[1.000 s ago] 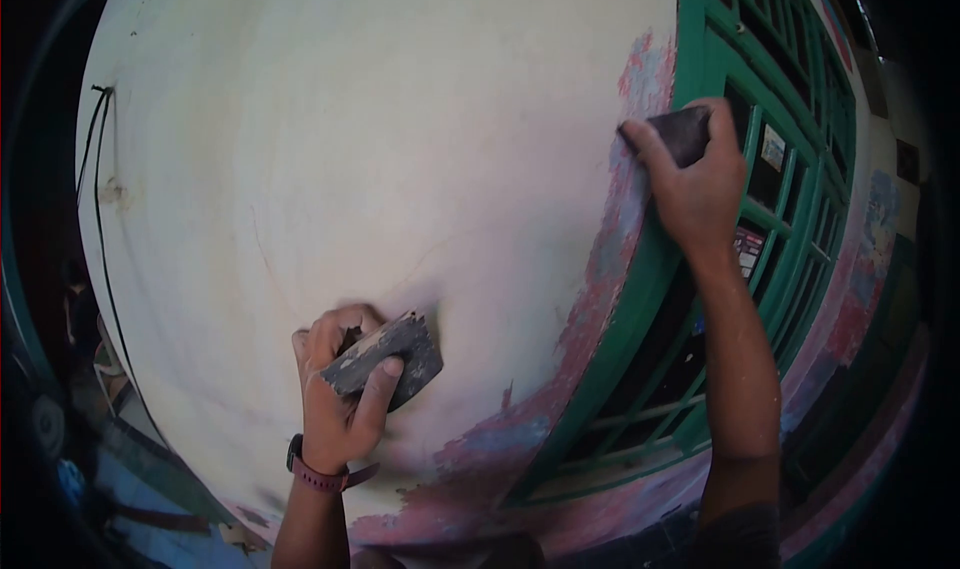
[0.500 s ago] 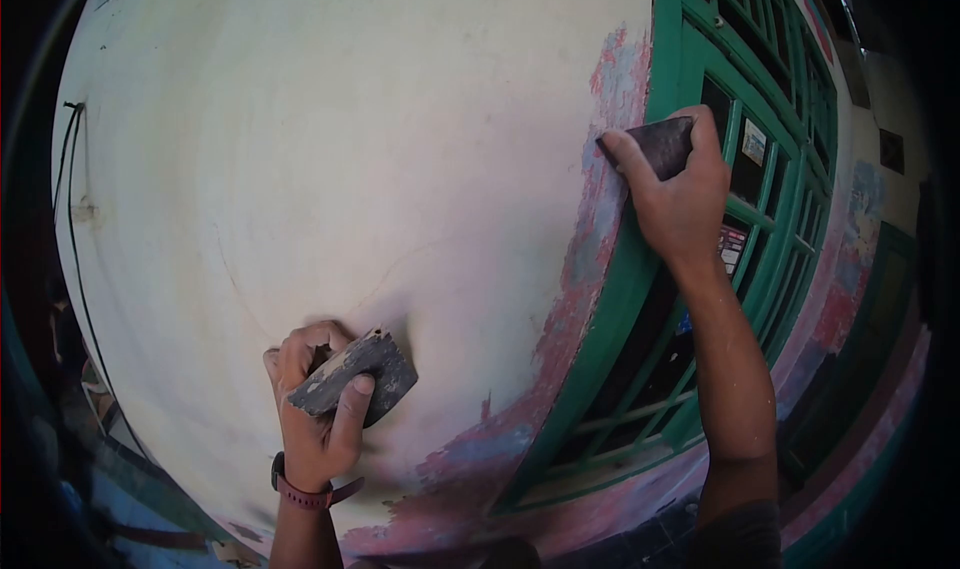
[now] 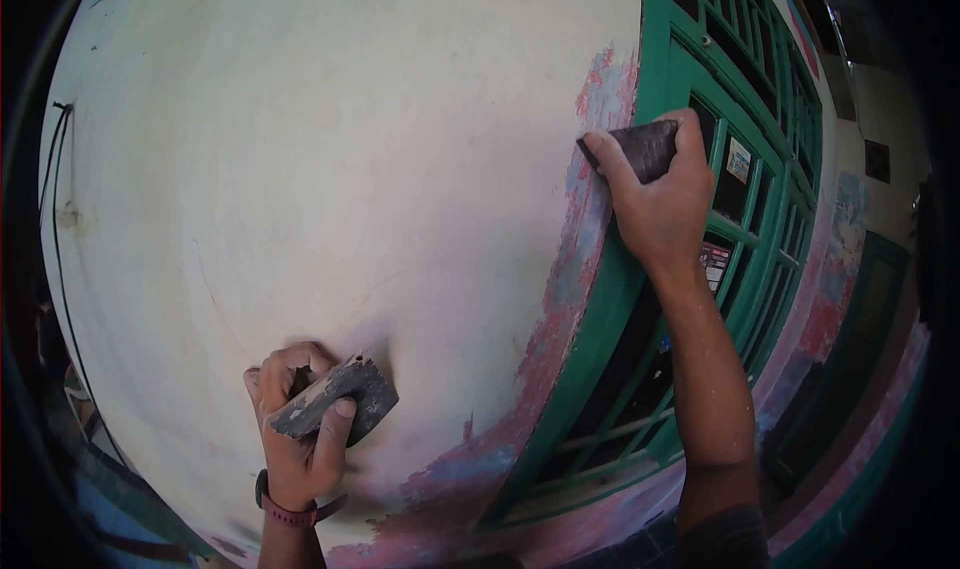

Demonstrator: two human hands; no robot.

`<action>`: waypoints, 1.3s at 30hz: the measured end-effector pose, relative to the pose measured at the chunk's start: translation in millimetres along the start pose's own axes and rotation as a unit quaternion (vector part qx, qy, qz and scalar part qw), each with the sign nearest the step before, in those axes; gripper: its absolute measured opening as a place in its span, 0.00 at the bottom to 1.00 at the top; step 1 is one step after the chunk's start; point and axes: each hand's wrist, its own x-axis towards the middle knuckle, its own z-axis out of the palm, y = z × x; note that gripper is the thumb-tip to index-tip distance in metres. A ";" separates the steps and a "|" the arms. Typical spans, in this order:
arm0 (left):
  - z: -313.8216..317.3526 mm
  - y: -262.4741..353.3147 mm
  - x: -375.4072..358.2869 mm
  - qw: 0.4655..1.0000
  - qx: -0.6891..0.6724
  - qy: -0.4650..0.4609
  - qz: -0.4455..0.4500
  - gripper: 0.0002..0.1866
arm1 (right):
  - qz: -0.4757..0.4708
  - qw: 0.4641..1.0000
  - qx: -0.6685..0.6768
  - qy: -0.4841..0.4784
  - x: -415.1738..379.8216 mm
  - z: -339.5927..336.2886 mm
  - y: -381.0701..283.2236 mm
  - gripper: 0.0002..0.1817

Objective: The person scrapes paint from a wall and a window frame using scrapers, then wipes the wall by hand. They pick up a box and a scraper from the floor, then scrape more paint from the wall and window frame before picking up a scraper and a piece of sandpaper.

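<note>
My left hand (image 3: 297,429) grips a dark, dusty sanding block (image 3: 340,397) and presses it flat against the cream wall (image 3: 330,169), low down. A reddish watch strap sits on that wrist. My right hand (image 3: 655,204) is raised and holds a second dark sanding block (image 3: 643,149) against the worn pink and blue strip of old paint (image 3: 590,219) at the wall's right edge, next to the green window frame (image 3: 660,59).
The green window frame holds a grid of bars and small stickers (image 3: 738,159). A black cable (image 3: 50,199) runs down the wall's far left. More peeling pink and blue paint (image 3: 460,479) lies along the bottom of the wall.
Both hands and their blocks have shifted left in view, and the left one lower. Each hand keeps its block against the wall.
</note>
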 end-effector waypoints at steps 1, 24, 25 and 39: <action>-0.2 0.2 -0.2 1.000 0.001 0.002 -0.006 0.17 | -0.017 1.000 0.002 0.004 -6.8 0.4 0.8 0.25; 1.5 3.2 1.0 1.000 -0.009 0.016 0.007 0.17 | -0.049 0.997 -0.065 0.002 22.1 -0.3 -6.4 0.26; 0.8 3.1 1.3 1.000 -0.002 0.015 0.011 0.17 | -0.043 0.997 -0.061 0.004 20.5 0.6 -6.6 0.26; -1.2 4.7 0.6 1.000 -0.008 0.016 0.007 0.16 | -0.055 0.998 -0.030 -0.020 3.2 -2.6 -9.6 0.25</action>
